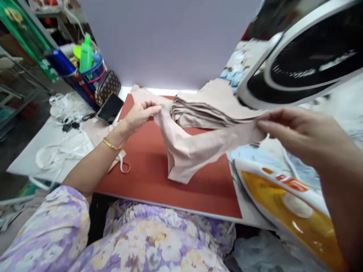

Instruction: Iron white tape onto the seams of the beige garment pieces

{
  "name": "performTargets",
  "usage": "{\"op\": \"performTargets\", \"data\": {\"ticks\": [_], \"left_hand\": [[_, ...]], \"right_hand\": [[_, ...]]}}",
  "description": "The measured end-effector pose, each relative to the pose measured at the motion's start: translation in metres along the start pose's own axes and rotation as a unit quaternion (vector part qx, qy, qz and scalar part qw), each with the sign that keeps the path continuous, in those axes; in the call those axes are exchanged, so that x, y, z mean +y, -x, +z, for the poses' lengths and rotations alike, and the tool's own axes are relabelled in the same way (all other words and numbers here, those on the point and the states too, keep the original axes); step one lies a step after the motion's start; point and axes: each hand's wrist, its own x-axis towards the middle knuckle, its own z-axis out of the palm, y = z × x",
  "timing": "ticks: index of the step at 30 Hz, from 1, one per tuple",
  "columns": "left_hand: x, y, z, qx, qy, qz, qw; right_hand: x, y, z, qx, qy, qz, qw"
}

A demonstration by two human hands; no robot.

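Note:
A pair of pale pink panties hangs stretched between my two hands over a red-brown board. My left hand pinches one upper corner between thumb and fingers. At the other end, my right hand grips the opposite corner; it is slightly blurred. The lower, narrow part of the panties droops toward the board. Just behind them lies a stack of similar beige-pink fabric pieces, with more pink fabric spread at its left.
At the right stands an iron with an orange see-through body, below a large white-and-black appliance. To the left are a dark phone, a brown patterned pouch, a green bottle and white garments. A grey-purple panel closes off the back.

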Motion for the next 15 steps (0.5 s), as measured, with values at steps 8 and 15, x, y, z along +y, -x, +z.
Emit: {"op": "performTargets", "data": {"ticks": [8,15], "left_hand": [[0.036,-0.153,0.013,0.141,-0.129,0.173,0.966],[-0.038,-0.133,0.027,0.042,-0.360,0.131,0.923]], "right_hand": [[0.005,-0.099,-0.077,0.205,0.120,-0.115,0.965],[0.080,-0.102,-0.016,0.017,0.240,-0.162,0.957]]}}
